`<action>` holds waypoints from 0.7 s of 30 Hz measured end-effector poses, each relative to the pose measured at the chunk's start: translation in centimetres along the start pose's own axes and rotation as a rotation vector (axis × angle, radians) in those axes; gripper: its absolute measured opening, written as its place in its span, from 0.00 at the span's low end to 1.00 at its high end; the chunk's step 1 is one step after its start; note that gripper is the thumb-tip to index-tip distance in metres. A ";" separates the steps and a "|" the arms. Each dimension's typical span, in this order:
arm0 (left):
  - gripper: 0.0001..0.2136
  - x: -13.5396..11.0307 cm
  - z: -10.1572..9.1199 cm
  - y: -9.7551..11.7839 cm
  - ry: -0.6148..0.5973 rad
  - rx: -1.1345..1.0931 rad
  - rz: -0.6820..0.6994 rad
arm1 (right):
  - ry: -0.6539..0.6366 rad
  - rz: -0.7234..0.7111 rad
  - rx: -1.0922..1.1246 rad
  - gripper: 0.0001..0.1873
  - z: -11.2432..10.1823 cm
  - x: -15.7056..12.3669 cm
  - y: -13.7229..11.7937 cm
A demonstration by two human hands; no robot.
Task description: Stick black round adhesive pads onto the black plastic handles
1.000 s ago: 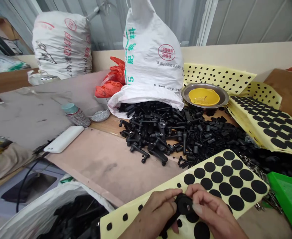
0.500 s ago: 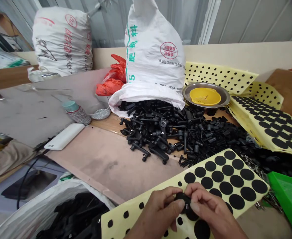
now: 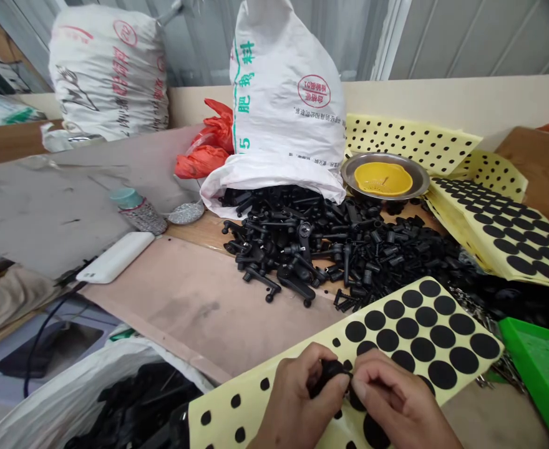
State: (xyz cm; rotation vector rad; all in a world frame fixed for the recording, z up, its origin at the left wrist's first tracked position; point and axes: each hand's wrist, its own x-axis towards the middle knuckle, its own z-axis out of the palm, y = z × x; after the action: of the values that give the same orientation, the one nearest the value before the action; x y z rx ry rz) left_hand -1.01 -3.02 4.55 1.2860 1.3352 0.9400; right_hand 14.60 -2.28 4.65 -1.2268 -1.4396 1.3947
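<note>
My left hand [image 3: 297,396], low in the middle of the view, is closed around a small black plastic part [image 3: 330,370]. Fingers and thumb hide most of its shape. Right beside it, my right hand [image 3: 393,396] is closed in a pinch at the part's right side; whatever its fingertips hold is hidden. Both hands are over a yellow backing sheet [image 3: 221,422]. Round black stickers [image 3: 424,350] sit in rows on the sheet's right side, while its left side shows only small black dots.
Black plastic handles and small parts [image 3: 297,249] spill from a white sack [image 3: 288,93]. A steel bowl [image 3: 424,181] with a yellow strainer [image 3: 384,179] stands behind. More sticker sheets [image 3: 513,234] and a green tray [image 3: 518,349] lie right; a white bag [image 3: 162,352] with black parts is left.
My left hand has turned the black part, so its round face no longer shows. The right hand's fingers have drawn slightly apart to the right. The view has shifted a little.
</note>
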 end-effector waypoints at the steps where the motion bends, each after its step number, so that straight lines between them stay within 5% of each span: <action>1: 0.03 -0.1 0.0 0.2 0.026 -0.008 0.010 | -0.018 0.033 0.044 0.12 -0.1 -0.1 -0.1; 8: 0.10 -0.9 -0.6 -0.8 0.029 -0.271 -0.043 | 0.007 0.410 0.645 0.16 -0.6 -0.2 -0.1; 16: 0.17 -1.4 -0.6 -0.6 -0.052 -0.457 -0.090 | 0.043 0.057 0.024 0.18 2.2 -0.7 -1.5; 21: 0.18 -1.9 -1.4 0.0 -0.136 -0.781 -0.250 | -0.047 0.109 0.108 0.19 2.2 -0.1 -1.1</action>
State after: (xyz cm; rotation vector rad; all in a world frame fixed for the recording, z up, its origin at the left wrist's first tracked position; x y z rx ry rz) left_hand -2.53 -4.71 5.04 0.5549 0.8522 1.0270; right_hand 12.38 -2.88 5.54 -1.2263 -1.3269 1.5635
